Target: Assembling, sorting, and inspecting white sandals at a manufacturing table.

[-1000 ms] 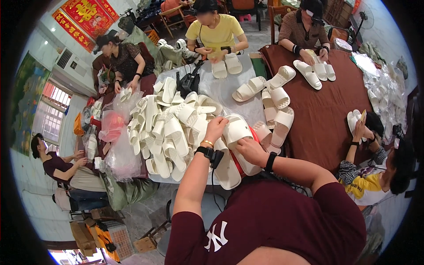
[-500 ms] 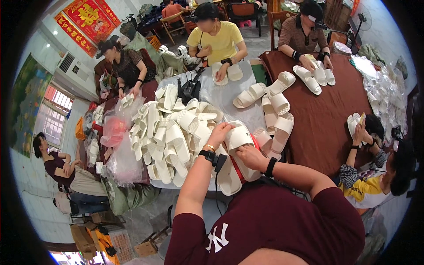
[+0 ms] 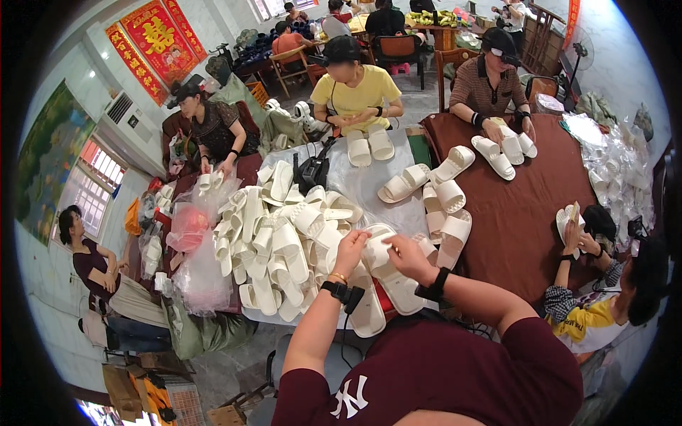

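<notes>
A cream slipper [image 3: 399, 282] lies right in front of me, toe away from me. My left hand [image 3: 348, 254] is closed on the left edge of its toe end. Over its strap, my right hand [image 3: 410, 258] is closed with the fingertips pinched together; anything between them is too small to make out. Just left of this slipper lies a second cream slipper [image 3: 367, 312], partly under my left wrist. Something red [image 3: 383, 298] shows between the two. A large heap of cream slippers [image 3: 266, 245] spreads to the left of my hands.
Several loose slippers [image 3: 455, 231] lie to the right. Across the table a person in yellow [image 3: 359, 92] has a pair of slippers [image 3: 369, 145] in front. Co-workers handle slippers at the brown cloth [image 3: 526, 220]. Clear plastic bags [image 3: 202, 273] lie left; a black device [image 3: 311, 170] stands behind the heap.
My right hand has come out from the strap opening and risen above the strap, fingertips pinched. The left hand stays at the slipper's toe edge. The view has shifted, showing more of the room.
</notes>
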